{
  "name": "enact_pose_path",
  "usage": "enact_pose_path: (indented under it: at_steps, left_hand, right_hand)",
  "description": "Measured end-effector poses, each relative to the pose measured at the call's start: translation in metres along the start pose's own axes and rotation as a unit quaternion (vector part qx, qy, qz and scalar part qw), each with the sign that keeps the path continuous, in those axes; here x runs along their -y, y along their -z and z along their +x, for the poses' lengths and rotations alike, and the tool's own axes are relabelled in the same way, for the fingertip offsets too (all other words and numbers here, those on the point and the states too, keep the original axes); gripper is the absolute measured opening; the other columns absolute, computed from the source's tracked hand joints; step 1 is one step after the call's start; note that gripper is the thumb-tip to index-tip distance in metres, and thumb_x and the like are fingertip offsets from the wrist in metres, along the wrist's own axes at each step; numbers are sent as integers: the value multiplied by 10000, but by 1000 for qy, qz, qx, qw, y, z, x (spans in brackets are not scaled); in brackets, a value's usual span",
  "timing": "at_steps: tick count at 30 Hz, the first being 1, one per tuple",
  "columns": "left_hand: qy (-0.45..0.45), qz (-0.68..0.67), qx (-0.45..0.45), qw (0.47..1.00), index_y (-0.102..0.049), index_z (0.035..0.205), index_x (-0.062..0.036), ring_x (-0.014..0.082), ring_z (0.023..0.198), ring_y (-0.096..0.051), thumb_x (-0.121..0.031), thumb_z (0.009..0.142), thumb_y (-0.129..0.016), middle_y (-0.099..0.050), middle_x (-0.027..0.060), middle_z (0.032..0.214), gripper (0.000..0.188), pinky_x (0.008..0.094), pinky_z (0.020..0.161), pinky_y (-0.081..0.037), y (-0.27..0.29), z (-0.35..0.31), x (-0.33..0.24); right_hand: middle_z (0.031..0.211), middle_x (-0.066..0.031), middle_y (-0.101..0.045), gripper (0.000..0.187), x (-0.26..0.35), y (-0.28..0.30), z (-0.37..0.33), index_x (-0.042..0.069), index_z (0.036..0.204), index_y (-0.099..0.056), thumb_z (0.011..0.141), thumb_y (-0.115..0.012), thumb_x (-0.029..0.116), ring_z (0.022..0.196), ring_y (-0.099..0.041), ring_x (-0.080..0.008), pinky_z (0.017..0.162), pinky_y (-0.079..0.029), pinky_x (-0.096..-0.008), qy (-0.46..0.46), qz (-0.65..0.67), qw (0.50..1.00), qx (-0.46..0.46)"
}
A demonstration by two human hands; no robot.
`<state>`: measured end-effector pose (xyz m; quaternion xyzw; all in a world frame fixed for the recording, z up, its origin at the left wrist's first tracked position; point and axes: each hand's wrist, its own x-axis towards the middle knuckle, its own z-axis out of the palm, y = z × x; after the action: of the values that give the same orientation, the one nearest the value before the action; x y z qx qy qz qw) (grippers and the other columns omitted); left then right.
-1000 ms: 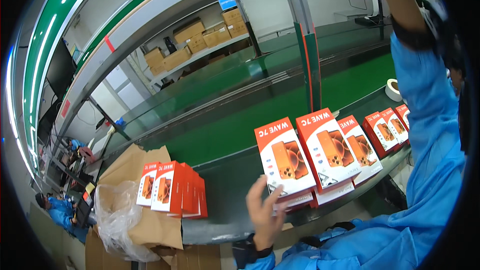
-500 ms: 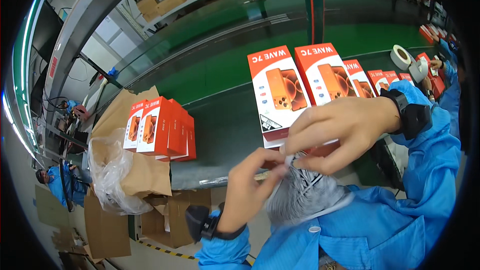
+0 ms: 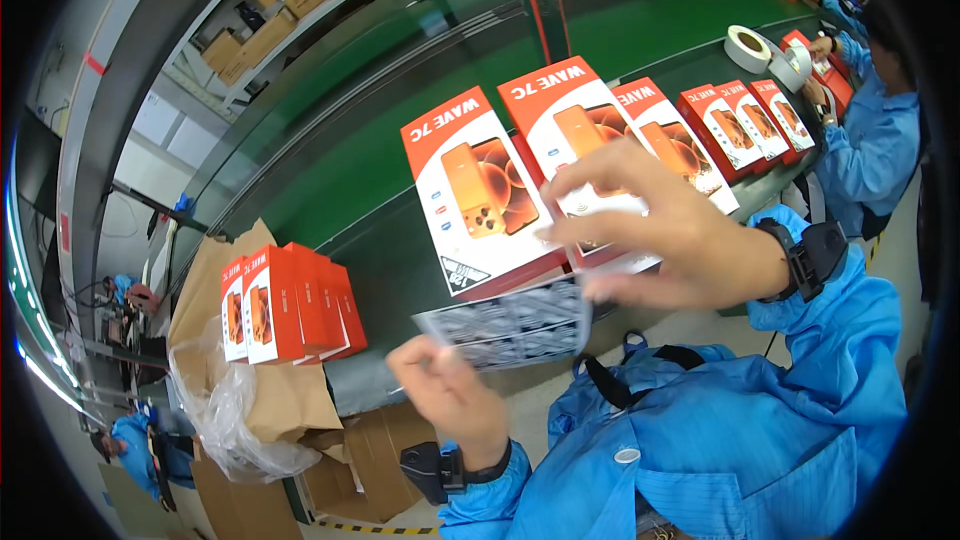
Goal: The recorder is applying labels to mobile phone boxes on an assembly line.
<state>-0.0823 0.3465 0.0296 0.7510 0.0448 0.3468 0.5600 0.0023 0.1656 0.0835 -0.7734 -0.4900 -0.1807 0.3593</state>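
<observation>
A thin sheet of dark labels with a pale border (image 3: 515, 325) hangs at a tilt in front of the table edge, blurred by motion. My left hand (image 3: 450, 390) pinches its lower left edge between thumb and fingers. At the sheet's upper right corner is my right hand (image 3: 670, 235), its thumb against the edge and its fingers curved above; a pale translucent strip shows between them. Just beyond stand large red-and-white phone boxes (image 3: 475, 195), each printed with an orange phone. My right hand partly covers the second box (image 3: 565, 90).
Smaller phone boxes (image 3: 735, 130) continue rightward along the green-black bench (image 3: 370, 280). At left, stacked red boxes (image 3: 290, 305) stand by brown paper (image 3: 285, 400) and clear plastic (image 3: 225, 410). Tape rolls (image 3: 748, 48) lie at far right near a co-worker (image 3: 870, 140). An open carton (image 3: 365, 460) sits below.
The sheet has swung up from in front of my chest and now spans between my hands. My hands have moved apart, the left one down and leftward. The view has shifted too.
</observation>
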Motion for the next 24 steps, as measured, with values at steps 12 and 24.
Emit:
enact_pose_path:
  at_steps: [12,24]
  left_hand:
    - [157,-330,247,897,-457,995,8,306,1160,-325,-277,869,-382,-355,237,1220,321,421,977,-235,-4,53,34]
    - [25,-162,381,910,-461,889,0,105,700,-433,-224,854,-395,-451,35,772,236,250,682,-362,-187,-15,-70]
  right_hand:
    - [1242,-142,-337,613,-46,12,-64,0,1301,-181,834,-487,250,1123,-342,-175,932,-278,-279,-335,281,897,-59]
    - [1160,-112,-447,614,-76,161,-196,11,1289,-246,778,-527,204,983,-498,-132,808,-421,-233,-309,357,824,-314]
